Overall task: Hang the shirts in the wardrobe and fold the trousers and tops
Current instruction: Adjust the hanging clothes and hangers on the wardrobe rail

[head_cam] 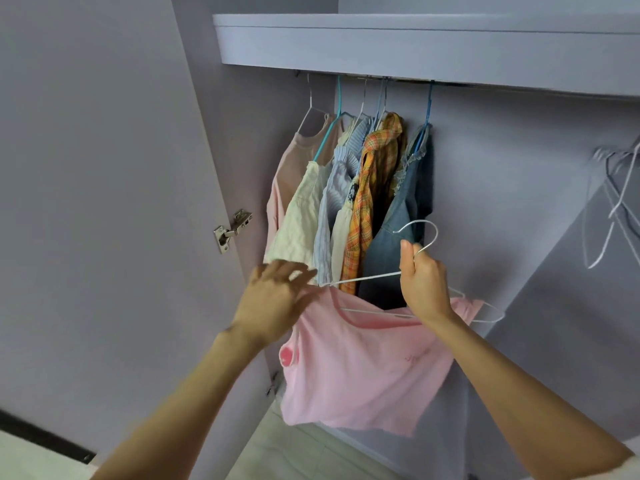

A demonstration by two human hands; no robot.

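A pink top (360, 368) hangs on a white wire hanger (363, 279) in front of the open wardrobe. My right hand (424, 284) grips the hanger at its neck, just under the hook. My left hand (273, 299) is at the hanger's left end, fingers spread and blurred, touching the top's shoulder there. Behind, several garments hang on the rail (408, 79): a pale pink top (287, 171), a cream one (301, 216), a striped blue one (337, 181), an orange plaid shirt (372, 188) and a denim piece (401, 216).
The wardrobe door (104, 202) stands open at the left with a metal hinge (232, 230). A shelf (415, 43) runs above the rail. Empty white hangers (613, 202) hang at the far right. Bare rail lies between the denim piece and them.
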